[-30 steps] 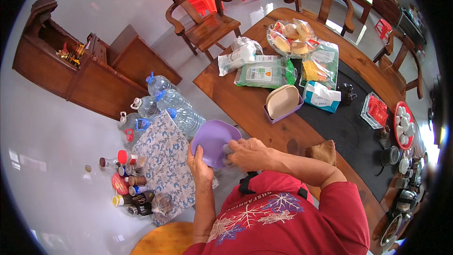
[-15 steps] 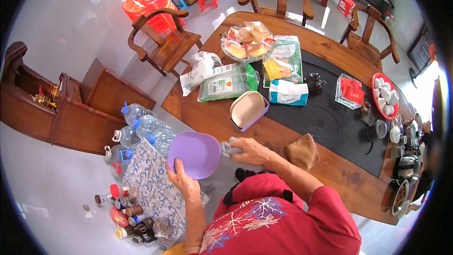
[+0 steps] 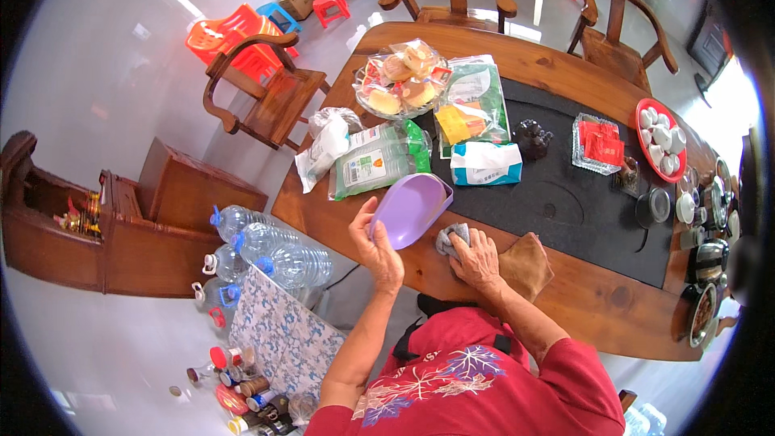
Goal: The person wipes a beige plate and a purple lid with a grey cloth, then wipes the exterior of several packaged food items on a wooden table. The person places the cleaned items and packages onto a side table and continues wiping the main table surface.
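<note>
A shallow purple plastic dish (image 3: 410, 208) is tilted up in my left hand (image 3: 378, 252), the thumb and fingers pinching its near-left rim. Behind it, a purple-edged box (image 3: 449, 197) on the table is mostly hidden. My right hand (image 3: 478, 262) rests at the front of the wooden table with its fingers over a crumpled grey cloth (image 3: 452, 240). Right beside that hand lies a folded brown cloth (image 3: 526, 265).
On the table (image 3: 597, 307) sit a green-and-clear package (image 3: 379, 163), a blue-and-white tissue pack (image 3: 486, 165), a bowl of wrapped pastries (image 3: 400, 81) and a red tray (image 3: 643, 133) of white cups. Large water bottles (image 3: 295, 265) stand on the floor at left.
The purple dish has moved right and up, over the table in front of the box. My right hand has come down to the tabletop with the grey cloth.
</note>
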A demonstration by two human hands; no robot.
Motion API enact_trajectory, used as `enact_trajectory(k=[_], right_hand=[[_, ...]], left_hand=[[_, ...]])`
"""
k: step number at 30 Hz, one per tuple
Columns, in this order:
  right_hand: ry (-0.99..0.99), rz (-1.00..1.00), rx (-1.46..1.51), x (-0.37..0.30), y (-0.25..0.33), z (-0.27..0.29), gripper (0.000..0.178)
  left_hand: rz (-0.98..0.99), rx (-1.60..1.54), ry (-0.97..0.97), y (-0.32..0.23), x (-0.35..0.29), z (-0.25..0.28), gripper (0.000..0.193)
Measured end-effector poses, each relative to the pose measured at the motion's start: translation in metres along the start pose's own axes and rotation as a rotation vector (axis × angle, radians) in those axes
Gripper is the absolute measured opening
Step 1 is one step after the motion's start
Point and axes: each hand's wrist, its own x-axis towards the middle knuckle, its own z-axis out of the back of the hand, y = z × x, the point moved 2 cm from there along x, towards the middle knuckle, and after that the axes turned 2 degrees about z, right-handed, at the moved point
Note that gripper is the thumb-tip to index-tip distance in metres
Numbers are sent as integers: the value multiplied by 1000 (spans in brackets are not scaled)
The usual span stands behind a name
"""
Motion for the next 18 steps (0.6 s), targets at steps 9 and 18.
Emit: enact_trajectory(k=[9,18], right_hand=[[-36,-25,16,2,0,-2,55],[-58,-34,11,3,1,-3,55]], left_hand=[[-229,303,128,41,9,-15,15],[-133,358,148,69,-2,-15,43]])
